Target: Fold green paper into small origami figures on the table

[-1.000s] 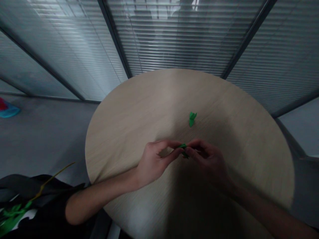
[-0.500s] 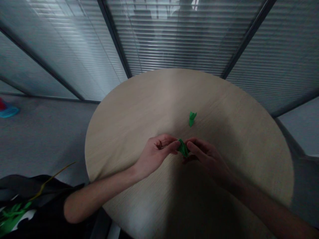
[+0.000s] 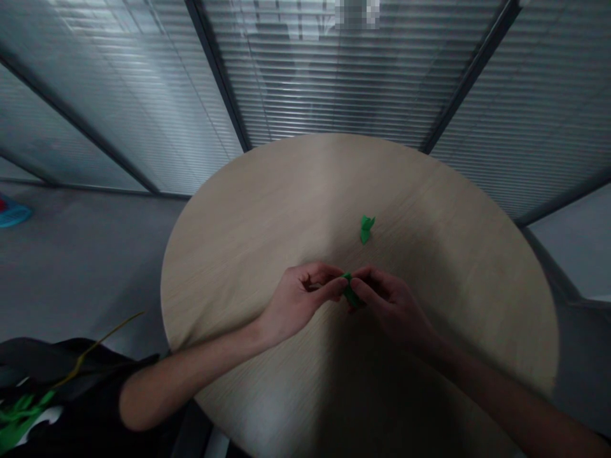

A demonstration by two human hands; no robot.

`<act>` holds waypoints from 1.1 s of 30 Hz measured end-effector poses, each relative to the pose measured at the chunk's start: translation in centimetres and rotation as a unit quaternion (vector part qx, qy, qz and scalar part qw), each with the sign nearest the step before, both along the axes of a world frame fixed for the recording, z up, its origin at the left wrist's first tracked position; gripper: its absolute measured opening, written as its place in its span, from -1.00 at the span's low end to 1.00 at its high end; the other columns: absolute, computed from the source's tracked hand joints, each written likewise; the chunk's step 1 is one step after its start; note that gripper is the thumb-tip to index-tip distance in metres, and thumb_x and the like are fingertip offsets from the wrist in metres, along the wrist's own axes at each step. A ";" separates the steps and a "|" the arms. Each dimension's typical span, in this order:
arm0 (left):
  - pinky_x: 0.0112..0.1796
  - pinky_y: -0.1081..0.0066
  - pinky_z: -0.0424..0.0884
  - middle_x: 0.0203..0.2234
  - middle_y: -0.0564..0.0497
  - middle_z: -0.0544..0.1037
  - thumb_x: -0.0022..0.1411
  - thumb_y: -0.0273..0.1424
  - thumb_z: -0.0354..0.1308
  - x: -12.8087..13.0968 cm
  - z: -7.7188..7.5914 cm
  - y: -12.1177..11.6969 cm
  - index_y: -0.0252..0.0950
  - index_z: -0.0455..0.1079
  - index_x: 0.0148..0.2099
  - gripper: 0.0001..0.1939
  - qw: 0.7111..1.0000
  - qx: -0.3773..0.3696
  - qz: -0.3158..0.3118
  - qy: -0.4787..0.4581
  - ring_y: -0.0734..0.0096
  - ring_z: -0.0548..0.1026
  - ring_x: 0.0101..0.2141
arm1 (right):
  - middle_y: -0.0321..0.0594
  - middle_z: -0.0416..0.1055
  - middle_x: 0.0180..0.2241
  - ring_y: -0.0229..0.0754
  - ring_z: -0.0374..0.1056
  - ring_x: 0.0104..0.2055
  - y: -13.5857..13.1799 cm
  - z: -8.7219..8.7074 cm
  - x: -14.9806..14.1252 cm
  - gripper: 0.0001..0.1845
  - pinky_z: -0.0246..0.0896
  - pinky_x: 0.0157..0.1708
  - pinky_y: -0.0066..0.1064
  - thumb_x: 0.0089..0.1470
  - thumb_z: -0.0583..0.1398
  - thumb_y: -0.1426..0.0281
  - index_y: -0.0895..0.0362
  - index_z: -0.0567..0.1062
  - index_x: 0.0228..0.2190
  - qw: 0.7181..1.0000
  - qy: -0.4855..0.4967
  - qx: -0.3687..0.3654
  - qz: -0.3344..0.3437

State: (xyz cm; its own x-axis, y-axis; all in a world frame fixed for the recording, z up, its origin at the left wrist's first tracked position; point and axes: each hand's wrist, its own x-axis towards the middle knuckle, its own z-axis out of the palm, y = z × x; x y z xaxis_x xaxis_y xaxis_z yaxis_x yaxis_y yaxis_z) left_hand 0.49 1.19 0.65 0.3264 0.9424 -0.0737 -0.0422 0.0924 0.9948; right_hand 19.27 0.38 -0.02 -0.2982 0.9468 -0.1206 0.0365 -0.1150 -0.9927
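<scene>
Between my two hands is a small green folded piece (image 3: 352, 295), thin and creased; whether it is paper or plastic I cannot tell. My left hand (image 3: 296, 301) pinches its left edge between thumb and fingertips. From the other side my right hand (image 3: 394, 307) grips it, thumb on top and fingers curled behind, so much of the piece is hidden. A second green folded piece (image 3: 366, 229), narrow in the middle with flared ends, lies on the table just beyond my fingers.
The round wooden table (image 3: 248, 216) stands close to a glass partition with blinds (image 3: 334, 83). On the floor at far left is a blue object (image 3: 14, 213) with a red part. My dark clothing with a green print (image 3: 23, 420) and a yellow cord (image 3: 102, 340) fills the lower left.
The green piece in my hands showed broader half a second ago; now my fingers cover more of it. My fingertips have drawn closer together around it. The other green piece stays put.
</scene>
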 end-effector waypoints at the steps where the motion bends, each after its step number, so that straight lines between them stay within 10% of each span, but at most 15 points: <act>1: -0.38 0.49 0.48 -0.52 0.04 0.59 0.25 -0.33 0.32 0.0 0.0 0.0 -0.37 0.53 -0.22 -0.82 1.000 -0.006 0.001 -0.005 0.47 0.55 -0.46 | -0.21 0.54 -0.41 -0.24 0.44 -0.42 0.0 0.0 0.0 -0.62 0.45 -0.39 -0.38 0.17 0.26 0.06 0.15 0.54 -0.32 1.000 -0.001 0.001 -0.004; 12: -0.38 0.45 0.52 -0.52 0.05 0.59 0.21 -0.33 0.36 0.2 -0.3 -0.2 -0.37 0.48 -0.21 -0.79 0.999 -0.028 0.000 -0.034 0.40 0.61 -0.44 | -0.22 0.54 -0.43 -0.24 0.49 -0.41 -0.5 -0.3 -0.4 -0.68 0.45 -0.37 -0.40 0.15 0.31 0.12 0.14 0.54 -0.36 0.997 0.007 0.024 -0.076; 33: -0.34 0.43 0.48 -0.42 0.03 0.50 0.26 -0.29 0.28 0.1 -0.7 -0.5 -0.37 0.41 -0.19 -0.77 0.999 -0.019 -0.019 0.021 0.45 0.53 -0.40 | -0.24 0.53 -0.46 -0.26 0.45 -0.43 0.0 0.1 -0.1 -0.73 0.39 -0.40 -0.43 0.19 0.25 0.18 0.14 0.51 -0.35 0.999 -0.026 0.029 0.001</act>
State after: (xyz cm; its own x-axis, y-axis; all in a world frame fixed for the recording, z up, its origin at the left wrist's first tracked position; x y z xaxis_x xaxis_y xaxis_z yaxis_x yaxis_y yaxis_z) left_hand 0.55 0.65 -0.03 0.3569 0.9260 -0.1235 0.0043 0.1305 0.9914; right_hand 19.18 0.42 0.06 -0.2944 0.9522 -0.0811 0.0893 -0.0571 -0.9944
